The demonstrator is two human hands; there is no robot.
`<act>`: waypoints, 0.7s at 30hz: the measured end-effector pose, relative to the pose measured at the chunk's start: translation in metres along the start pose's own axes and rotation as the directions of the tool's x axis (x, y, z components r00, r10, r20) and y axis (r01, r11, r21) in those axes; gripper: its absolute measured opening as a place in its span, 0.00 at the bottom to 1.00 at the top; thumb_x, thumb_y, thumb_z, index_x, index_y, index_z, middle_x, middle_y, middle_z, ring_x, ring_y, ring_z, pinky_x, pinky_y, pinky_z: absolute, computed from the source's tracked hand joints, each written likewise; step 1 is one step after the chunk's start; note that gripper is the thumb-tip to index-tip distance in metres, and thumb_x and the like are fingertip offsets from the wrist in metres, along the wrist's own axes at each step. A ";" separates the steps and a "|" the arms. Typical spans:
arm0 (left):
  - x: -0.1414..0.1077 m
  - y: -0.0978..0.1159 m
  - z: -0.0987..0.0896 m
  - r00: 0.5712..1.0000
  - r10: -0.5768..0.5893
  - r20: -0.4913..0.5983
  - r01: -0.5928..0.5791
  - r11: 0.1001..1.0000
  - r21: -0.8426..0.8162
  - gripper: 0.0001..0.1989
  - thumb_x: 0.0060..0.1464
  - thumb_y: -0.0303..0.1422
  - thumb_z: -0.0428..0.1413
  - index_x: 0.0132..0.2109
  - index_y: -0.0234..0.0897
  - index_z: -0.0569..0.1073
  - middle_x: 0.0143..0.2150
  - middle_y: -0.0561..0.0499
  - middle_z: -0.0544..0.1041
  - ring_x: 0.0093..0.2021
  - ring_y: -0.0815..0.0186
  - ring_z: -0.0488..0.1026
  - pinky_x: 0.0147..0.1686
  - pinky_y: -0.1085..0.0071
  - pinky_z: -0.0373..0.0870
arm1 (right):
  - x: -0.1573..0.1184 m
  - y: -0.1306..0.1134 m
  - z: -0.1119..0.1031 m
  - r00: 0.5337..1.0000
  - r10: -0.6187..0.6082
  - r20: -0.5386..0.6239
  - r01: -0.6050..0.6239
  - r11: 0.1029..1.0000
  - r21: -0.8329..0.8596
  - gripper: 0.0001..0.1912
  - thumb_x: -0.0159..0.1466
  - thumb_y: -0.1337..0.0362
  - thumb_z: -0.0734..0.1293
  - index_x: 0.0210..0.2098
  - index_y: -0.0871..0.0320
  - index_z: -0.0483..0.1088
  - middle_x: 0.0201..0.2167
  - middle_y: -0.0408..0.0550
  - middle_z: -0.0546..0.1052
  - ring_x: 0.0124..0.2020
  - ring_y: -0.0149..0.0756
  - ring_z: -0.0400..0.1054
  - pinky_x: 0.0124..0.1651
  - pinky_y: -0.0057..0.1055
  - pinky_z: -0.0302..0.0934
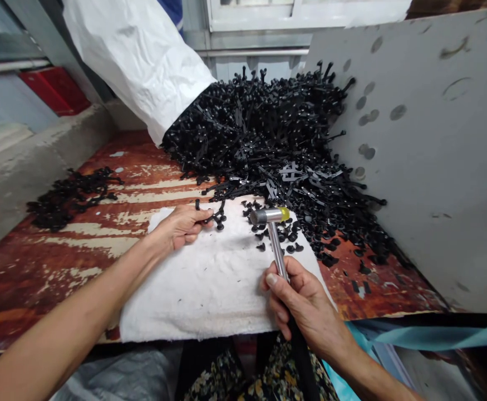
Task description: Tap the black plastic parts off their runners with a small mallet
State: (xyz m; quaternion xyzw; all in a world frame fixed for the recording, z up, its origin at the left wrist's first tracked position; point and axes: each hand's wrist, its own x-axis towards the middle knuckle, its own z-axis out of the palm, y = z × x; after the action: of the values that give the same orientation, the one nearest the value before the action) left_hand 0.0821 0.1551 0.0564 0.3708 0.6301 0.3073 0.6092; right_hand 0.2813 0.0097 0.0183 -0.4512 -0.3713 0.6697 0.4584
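My right hand [291, 295] is wrapped round the handle of a mallet [273, 217], whose metal head has a dark face on the left and a yellow one on the right. The head is above small black round pieces [291, 248] on a white cloth [210, 289]. Near the cloth's upper left part, my left hand [187, 225] pinches a black part [219, 218] with knobbed ends between thumb and fingers. Some of that part is hidden by the fingers.
A large heap of black parts [260, 128] lies behind the cloth, beside a white sack [143, 61]. A smaller pile [70, 197] sits on the worn red tabletop [59, 262] at left. A grey board [418, 156] stands at right, a red box [55, 90] at back left.
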 end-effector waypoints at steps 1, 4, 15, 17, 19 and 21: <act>0.000 0.000 0.000 1.000 -0.003 0.002 0.003 1.000 -0.001 0.09 0.58 0.22 0.54 0.29 0.32 0.66 0.17 0.52 0.72 0.08 0.82 0.47 0.08 0.85 0.40 | 0.000 0.000 0.000 1.000 -0.001 0.000 0.001 1.000 0.002 0.20 0.58 0.47 0.69 0.33 0.56 0.61 0.22 0.35 0.67 0.12 0.18 0.51 0.11 0.17 0.52; 0.000 0.000 0.000 1.000 -0.006 0.000 0.006 1.000 -0.007 0.09 0.57 0.21 0.55 0.29 0.32 0.66 0.17 0.52 0.71 0.08 0.82 0.48 0.08 0.85 0.41 | 0.000 0.000 0.000 1.000 -0.001 0.002 0.001 1.000 0.006 0.19 0.59 0.48 0.68 0.33 0.56 0.62 0.23 0.35 0.68 0.12 0.18 0.51 0.11 0.17 0.52; -0.001 -0.001 0.002 1.000 0.014 -0.024 -0.013 0.999 0.035 0.10 0.57 0.22 0.54 0.28 0.32 0.65 0.17 0.51 0.72 0.09 0.82 0.47 0.09 0.84 0.40 | -0.001 0.002 0.000 1.000 -0.006 0.005 0.006 1.000 0.002 0.20 0.59 0.47 0.68 0.33 0.56 0.62 0.23 0.35 0.68 0.11 0.17 0.51 0.11 0.17 0.52; 0.000 -0.001 0.003 0.998 0.029 -0.051 -0.027 0.998 0.054 0.10 0.57 0.23 0.55 0.28 0.33 0.65 0.17 0.51 0.72 0.09 0.82 0.47 0.09 0.84 0.39 | 0.000 0.001 0.000 1.000 -0.002 0.020 0.002 1.000 0.001 0.20 0.59 0.46 0.69 0.33 0.56 0.61 0.22 0.34 0.67 0.12 0.17 0.51 0.11 0.17 0.52; 0.000 -0.001 0.004 0.995 0.061 -0.074 -0.055 0.995 0.087 0.09 0.56 0.24 0.56 0.29 0.34 0.65 0.17 0.51 0.72 0.09 0.81 0.47 0.10 0.83 0.39 | 0.001 0.001 0.000 1.000 -0.003 0.026 0.003 1.000 -0.010 0.20 0.59 0.47 0.68 0.33 0.56 0.61 0.21 0.33 0.66 0.11 0.17 0.51 0.12 0.16 0.51; -0.001 -0.002 0.006 0.992 0.099 -0.083 -0.087 0.987 0.138 0.08 0.55 0.26 0.57 0.30 0.35 0.65 0.16 0.52 0.71 0.10 0.81 0.47 0.11 0.83 0.38 | 0.001 0.000 0.000 1.000 -0.010 0.024 0.010 1.000 -0.008 0.20 0.60 0.47 0.67 0.33 0.56 0.60 0.20 0.32 0.65 0.11 0.17 0.50 0.12 0.16 0.50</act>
State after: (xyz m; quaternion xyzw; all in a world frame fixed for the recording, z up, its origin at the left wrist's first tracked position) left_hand 0.0874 0.1529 0.0549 0.4256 0.6580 0.3088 0.5391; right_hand 0.2809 0.0101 0.0181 -0.4432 -0.3815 0.6712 0.4555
